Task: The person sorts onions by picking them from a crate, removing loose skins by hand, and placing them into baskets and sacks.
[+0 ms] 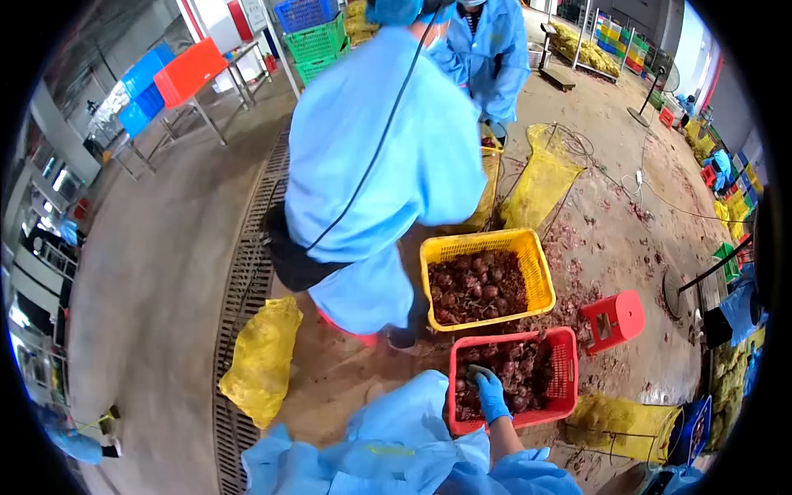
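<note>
My right hand (pixel 492 396), in a blue glove with greyish fingertips, is inside a red plastic crate (pixel 564 371). Its fingers are bent together among dark red, round bulbs (pixel 524 371) that look like red onions; anything within them is hidden. My left sleeve (pixel 412 404) reaches toward the crate's left side, but no left hand shows. Just beyond stands a yellow crate (pixel 540 285) of similar bulbs (pixel 478 285) and loose skins.
A co-worker in a blue gown (pixel 379 140) bends close ahead, with another person (pixel 495 58) behind. A red stool (pixel 615 320) stands right of the crates. Yellow mesh bags (pixel 262 359) lie around, and a floor grate (pixel 247 272) runs along the left. Cables and skins litter the floor.
</note>
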A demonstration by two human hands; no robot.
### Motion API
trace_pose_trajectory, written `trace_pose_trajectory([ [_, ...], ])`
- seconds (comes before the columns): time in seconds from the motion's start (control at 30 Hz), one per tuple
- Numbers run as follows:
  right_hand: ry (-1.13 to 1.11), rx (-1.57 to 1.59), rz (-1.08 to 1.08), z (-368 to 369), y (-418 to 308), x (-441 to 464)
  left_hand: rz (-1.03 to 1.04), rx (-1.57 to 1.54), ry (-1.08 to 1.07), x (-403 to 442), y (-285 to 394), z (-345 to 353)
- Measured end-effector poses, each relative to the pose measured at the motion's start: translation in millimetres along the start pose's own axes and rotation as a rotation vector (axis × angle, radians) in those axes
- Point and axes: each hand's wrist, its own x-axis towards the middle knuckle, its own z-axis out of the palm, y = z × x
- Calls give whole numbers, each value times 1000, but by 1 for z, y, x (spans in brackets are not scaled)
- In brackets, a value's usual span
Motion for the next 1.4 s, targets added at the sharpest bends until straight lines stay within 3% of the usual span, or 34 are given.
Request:
trace_pose_trajectory([
  [0.13, 8, 52, 131, 40, 0, -5, -14, -61, 38, 26, 30, -40],
  [0.2, -116, -157, 50, 70, -18, 11, -44, -97, 65, 35, 33, -65],
  [0.3, -71, -107, -118, 105, -46, 18, -96, -111, 97, 47, 53, -83],
  [0.47, -1, -201, -34, 111, -50, 13, -165, -142, 156, 62, 69, -94],
  [0.6, 65, -93, -68, 95, -17, 7, -183, -148, 174, 73, 81, -94],
  [0.63, 122, -197, -32, 103, -37, -14, -185, -136, 175, 75, 87, -97],
  [0.7, 151, -180, -112, 79, 0, -22, -167, -119, 169, 80, 101, -96],
  [0.77, 251, -418, -179, 78, -8, -61, -160, -70, 171, 86, 118, -89],
  [0.83, 303, -122, -62, 62, 16, -90, -151, -6, 135, 87, 128, -73],
  [0.93, 454, -145, 116, 42, 34, -143, -168, 39, -55, 84, 131, -52],
  [1.03, 508, -154, 198, 28, 32, -190, -178, 32, -38, 90, 117, -36],
  [1.13, 592, -56, 83, -7, 63, -219, -214, 105, -95, 87, 98, -22],
  [1.23, 640, -76, 144, -43, 65, -241, -213, 88, -38, 80, 80, 1],
  [1.4, 677, -46, 165, -133, 80, -248, -178, 40, -53, 35, 45, 50],
])
